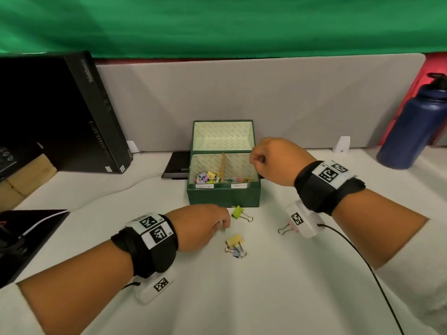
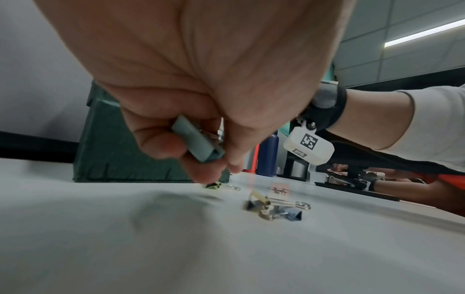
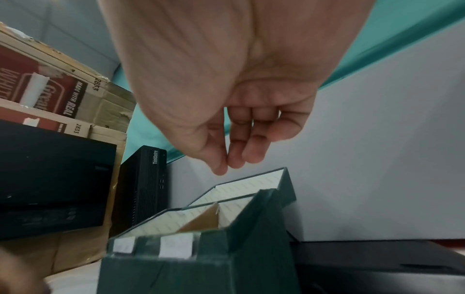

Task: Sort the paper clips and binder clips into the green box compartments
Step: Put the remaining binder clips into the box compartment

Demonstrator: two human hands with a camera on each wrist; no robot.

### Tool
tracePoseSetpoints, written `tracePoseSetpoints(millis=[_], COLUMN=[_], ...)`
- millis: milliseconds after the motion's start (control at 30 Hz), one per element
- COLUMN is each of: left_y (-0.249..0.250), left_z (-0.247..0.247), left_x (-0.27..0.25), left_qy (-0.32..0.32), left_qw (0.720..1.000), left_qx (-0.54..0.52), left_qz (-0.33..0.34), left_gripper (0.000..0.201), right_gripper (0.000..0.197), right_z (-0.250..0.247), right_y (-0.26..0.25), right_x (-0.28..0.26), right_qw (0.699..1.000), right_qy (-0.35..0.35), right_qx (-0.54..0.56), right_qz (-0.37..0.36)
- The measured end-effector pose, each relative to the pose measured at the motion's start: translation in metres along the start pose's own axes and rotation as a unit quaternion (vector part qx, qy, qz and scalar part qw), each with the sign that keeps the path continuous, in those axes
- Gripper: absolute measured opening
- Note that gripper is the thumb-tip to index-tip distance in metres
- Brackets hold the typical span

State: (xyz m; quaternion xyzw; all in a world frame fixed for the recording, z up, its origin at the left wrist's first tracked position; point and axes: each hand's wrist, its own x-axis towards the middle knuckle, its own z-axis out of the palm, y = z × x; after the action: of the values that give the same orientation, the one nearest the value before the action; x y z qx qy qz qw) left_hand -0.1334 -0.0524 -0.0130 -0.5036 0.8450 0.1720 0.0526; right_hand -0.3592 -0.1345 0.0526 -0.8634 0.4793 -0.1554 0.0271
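- Two hands are sorting clips. The left hand (image 1: 205, 228), at 7 o'clock from the green box (image 1: 223, 194), pinches a gray clip (image 2: 198, 142).
- Four more clips lie loose on the table (image 1: 266, 286): green clip (image 1: 238, 212), yellow clip (image 1: 234, 240), blue clip (image 1: 236, 252), and one under the right wrist.
- The right hand (image 1: 273, 160) hangs over the box's right part, fingers (image 3: 236, 147) loosely bent, holding nothing.
- Next, I think, the gray clip goes up into the left part.
- Only the left wrist view shows the gray clip; only the head view shows inside the box.
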Motion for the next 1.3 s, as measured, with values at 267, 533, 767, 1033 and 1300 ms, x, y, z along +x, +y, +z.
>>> tracePoseSetpoints(millis=[267,533,767,1033,1300], left_y=[0.017,0.006,-0.036,-0.040,0.000], left_z=[-0.004,-0.009,-0.083,-0.103,-0.037], left_x=[0.010,0.005,0.010,0.038,-0.005], left_qy=[-0.069,-0.040,0.216,0.202,0.102], left_qw=[0.995,0.998,0.962,0.915,0.991], left_qx=[0.064,0.054,-0.091,-0.310,0.053], left_qz=[0.046,0.012,-0.138,-0.158,0.069], left_gripper=[0.060,0.040,0.040,0.078,0.032], right_gripper=[0.032,0.024,0.017,0.035,0.019], right_z=[0.016,0.036,0.007,0.012,0.034], right_y=[0.029,0.029,-0.030,-0.049,-0.027], right_x=[-0.074,-0.077,-0.005,0.043,-0.025], right_qw=[0.972,0.958,0.985,0.995,0.973], right_qy=[-0.228,-0.275,-0.074,-0.042,-0.225], right_qx=[-0.062,-0.084,0.155,0.063,-0.024], right_qz=[0.009,0.011,0.030,0.065,-0.049])
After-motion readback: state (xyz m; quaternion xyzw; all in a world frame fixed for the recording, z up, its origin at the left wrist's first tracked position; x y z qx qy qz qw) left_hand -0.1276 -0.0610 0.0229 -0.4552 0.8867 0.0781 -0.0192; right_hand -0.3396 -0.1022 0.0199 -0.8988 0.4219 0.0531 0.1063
